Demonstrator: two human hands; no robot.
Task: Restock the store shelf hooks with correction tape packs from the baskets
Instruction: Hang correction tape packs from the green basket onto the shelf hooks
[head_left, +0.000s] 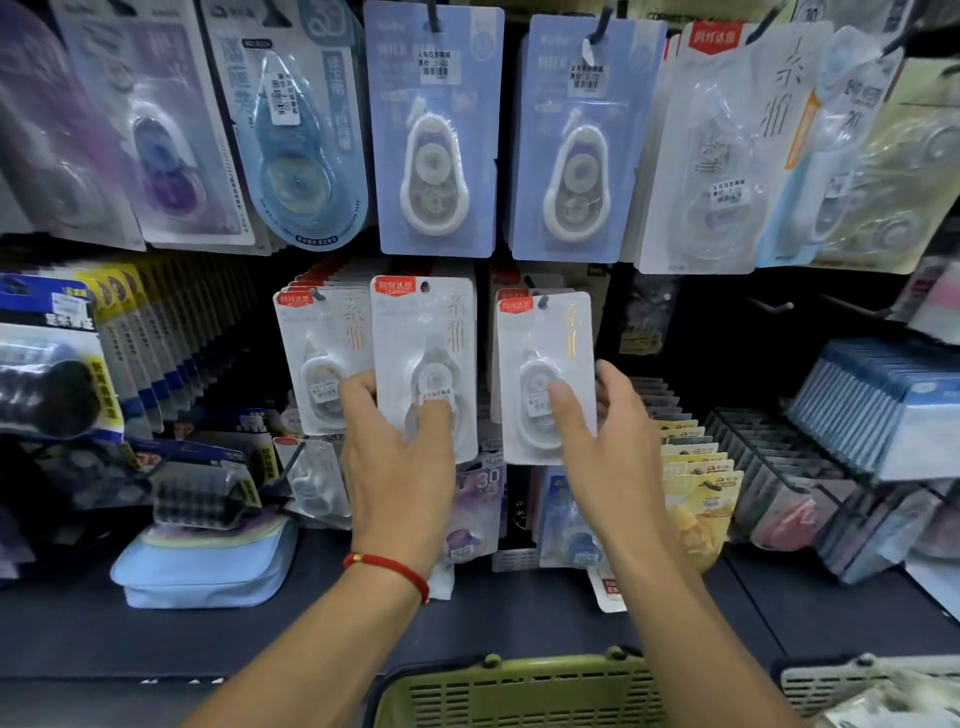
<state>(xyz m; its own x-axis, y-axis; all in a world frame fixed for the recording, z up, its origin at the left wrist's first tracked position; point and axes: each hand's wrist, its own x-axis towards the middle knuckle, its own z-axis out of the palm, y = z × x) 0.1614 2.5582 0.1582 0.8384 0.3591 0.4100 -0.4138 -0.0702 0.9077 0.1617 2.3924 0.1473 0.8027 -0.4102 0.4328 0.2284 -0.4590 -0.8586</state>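
Risk read, left to right. Stacked white correction tape packs with red header labels (317, 358) hung on the left dark hook (318, 295), already crowded. Just beside them the left hand (395, 457) pinched a loose white blister-card pack with a red label (423, 364), thumb on the front near the price sticker, fingers curled behind its left edge. The hang hole at the top of that pack looked clear of any hook, so a misaligned push could bend the card or knock the hung stack off its peg.

Right hand (608, 452) gripped the front white pack with a gold character (545, 374) on the right hook (543, 301), thumb on the blister, fingers wrapped behind the right edge. That pack seemed threaded on the peg; whether fully seated could not be told. A pull outward would likely drag the packs behind it off.

Both hands were occupied, so neither was free to catch a slipping pack, which would probably drop onto the cluttered dark shelf (519, 613) below. Green slotted plastic basket (519, 691) sat at the bottom edge, white slotted basket (831, 680) at far right; contents mostly out of frame.
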